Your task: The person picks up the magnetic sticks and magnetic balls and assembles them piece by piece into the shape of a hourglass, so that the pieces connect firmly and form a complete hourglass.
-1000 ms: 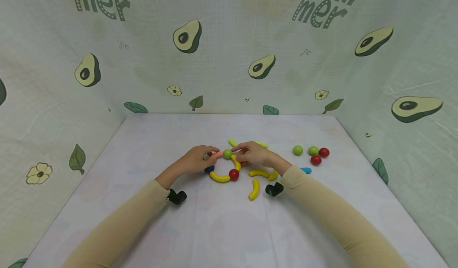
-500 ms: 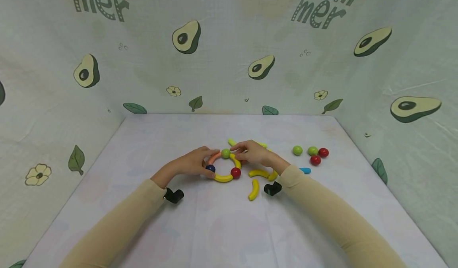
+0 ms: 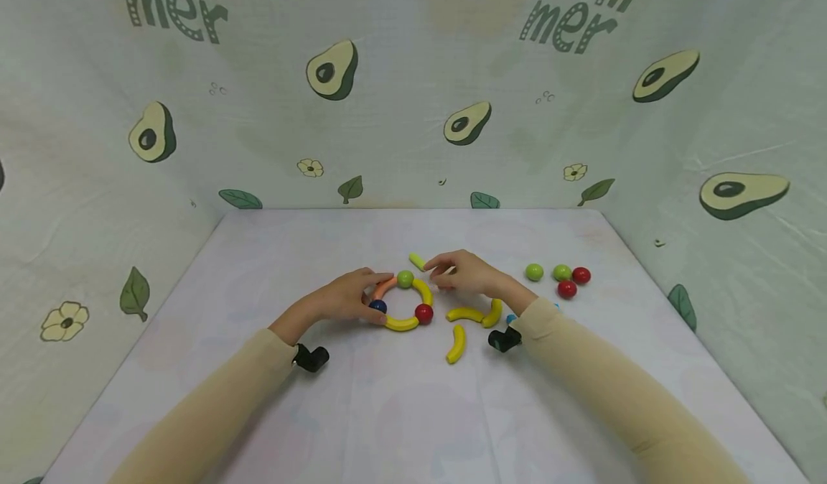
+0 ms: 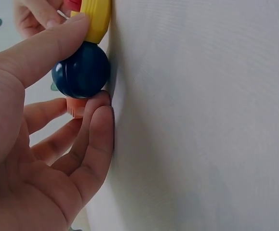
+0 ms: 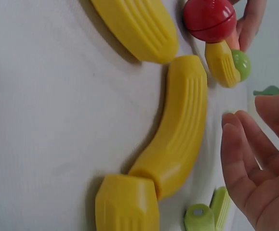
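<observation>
Curved rods and balls form a ring in the head view: an orange rod point(image 3: 383, 288), two yellow rods, a green ball point(image 3: 405, 279), a red ball point(image 3: 423, 314) and a navy ball point(image 3: 377, 306). My left hand point(image 3: 345, 297) grips the ring's left side. In the left wrist view its thumb presses the near yellow rod point(image 4: 95, 21), beside the navy ball, and its fingers reach round by the orange rod point(image 4: 75, 107). To the right of the ring, my right hand point(image 3: 470, 273) hovers with loosely bent fingers and nothing in them. A lime rod point(image 3: 416, 261) lies just beyond its fingertips.
Loose yellow rods point(image 3: 456, 344) lie right of the ring. Farther right are two green balls point(image 3: 534, 272) and two red balls point(image 3: 567, 289). A blue rod point(image 3: 511, 319) is mostly hidden under my right sleeve. Patterned cloth walls point(image 3: 400, 161) enclose the table's back and sides.
My right hand has drawn away from the ring toward the right. My left thumb has moved down onto the near yellow rod, uncovering the navy ball and orange rod.
</observation>
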Demonstrator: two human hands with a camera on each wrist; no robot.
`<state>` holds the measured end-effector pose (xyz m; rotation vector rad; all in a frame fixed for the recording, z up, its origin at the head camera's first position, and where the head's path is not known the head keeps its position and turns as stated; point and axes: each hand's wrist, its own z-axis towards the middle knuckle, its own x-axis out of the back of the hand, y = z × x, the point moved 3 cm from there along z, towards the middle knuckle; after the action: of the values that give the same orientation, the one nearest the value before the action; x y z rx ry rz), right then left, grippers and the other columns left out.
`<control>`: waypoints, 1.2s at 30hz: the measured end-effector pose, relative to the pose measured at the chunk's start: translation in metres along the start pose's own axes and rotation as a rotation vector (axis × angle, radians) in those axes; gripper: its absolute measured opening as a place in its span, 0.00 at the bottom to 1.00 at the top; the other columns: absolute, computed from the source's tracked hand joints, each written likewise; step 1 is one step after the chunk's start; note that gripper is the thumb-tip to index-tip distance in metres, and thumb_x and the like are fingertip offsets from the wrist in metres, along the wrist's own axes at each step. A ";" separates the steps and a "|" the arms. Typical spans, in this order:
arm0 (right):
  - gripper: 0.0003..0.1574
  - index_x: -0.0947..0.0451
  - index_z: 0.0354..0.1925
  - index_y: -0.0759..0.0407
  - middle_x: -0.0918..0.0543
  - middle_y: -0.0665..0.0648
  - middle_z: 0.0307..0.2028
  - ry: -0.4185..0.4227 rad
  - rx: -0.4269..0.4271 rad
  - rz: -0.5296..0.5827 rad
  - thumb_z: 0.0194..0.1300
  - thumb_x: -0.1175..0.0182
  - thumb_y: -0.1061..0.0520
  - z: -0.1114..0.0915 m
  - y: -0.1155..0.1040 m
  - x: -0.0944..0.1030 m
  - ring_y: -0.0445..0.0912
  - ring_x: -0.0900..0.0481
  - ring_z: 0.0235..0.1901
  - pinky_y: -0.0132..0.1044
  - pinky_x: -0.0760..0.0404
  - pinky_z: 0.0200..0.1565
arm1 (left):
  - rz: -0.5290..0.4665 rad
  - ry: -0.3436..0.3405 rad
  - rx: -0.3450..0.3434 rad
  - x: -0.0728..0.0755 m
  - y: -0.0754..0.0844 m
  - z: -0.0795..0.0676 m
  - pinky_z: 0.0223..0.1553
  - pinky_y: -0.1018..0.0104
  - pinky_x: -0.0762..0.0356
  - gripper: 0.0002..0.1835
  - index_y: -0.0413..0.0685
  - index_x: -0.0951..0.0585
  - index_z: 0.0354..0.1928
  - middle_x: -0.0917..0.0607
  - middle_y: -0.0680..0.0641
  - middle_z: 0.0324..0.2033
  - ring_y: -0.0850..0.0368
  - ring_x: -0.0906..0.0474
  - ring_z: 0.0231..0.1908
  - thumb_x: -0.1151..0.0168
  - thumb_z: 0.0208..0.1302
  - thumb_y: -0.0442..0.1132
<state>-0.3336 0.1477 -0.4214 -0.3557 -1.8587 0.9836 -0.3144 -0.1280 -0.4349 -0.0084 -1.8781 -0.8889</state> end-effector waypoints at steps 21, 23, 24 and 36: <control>0.23 0.20 0.66 0.61 0.14 0.61 0.56 0.150 0.069 -0.197 0.76 0.36 0.58 0.024 -0.002 0.018 0.54 0.16 0.52 0.44 0.15 0.56 | 0.002 0.012 0.032 -0.001 0.002 0.001 0.42 0.63 0.22 0.51 0.58 0.32 0.81 0.24 0.46 0.63 0.57 0.22 0.39 0.18 0.57 0.57; 0.23 0.20 0.65 0.61 0.14 0.62 0.55 0.153 0.067 -0.198 0.76 0.36 0.58 0.030 -0.006 0.015 0.54 0.16 0.51 0.44 0.15 0.55 | -0.002 0.012 0.035 -0.001 0.003 0.001 0.43 0.63 0.21 0.51 0.59 0.33 0.81 0.24 0.46 0.64 0.57 0.22 0.40 0.18 0.57 0.58; 0.23 0.20 0.65 0.62 0.14 0.62 0.55 0.156 0.063 -0.197 0.76 0.36 0.57 0.033 -0.008 0.013 0.54 0.16 0.50 0.44 0.15 0.55 | -0.004 0.013 0.038 -0.001 0.003 0.001 0.43 0.63 0.21 0.52 0.59 0.32 0.81 0.24 0.46 0.64 0.57 0.22 0.40 0.18 0.57 0.58; 0.21 0.18 0.62 0.58 0.13 0.60 0.51 0.208 -0.046 -0.194 0.74 0.32 0.56 0.055 -0.008 0.001 0.50 0.16 0.42 0.38 0.16 0.47 | 0.005 0.027 0.034 -0.001 0.002 0.001 0.41 0.62 0.22 0.51 0.59 0.31 0.80 0.23 0.48 0.59 0.56 0.23 0.39 0.18 0.56 0.58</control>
<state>-0.3799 0.1165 -0.4264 -0.2868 -1.6935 0.7446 -0.3139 -0.1254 -0.4351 0.0189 -1.8670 -0.8499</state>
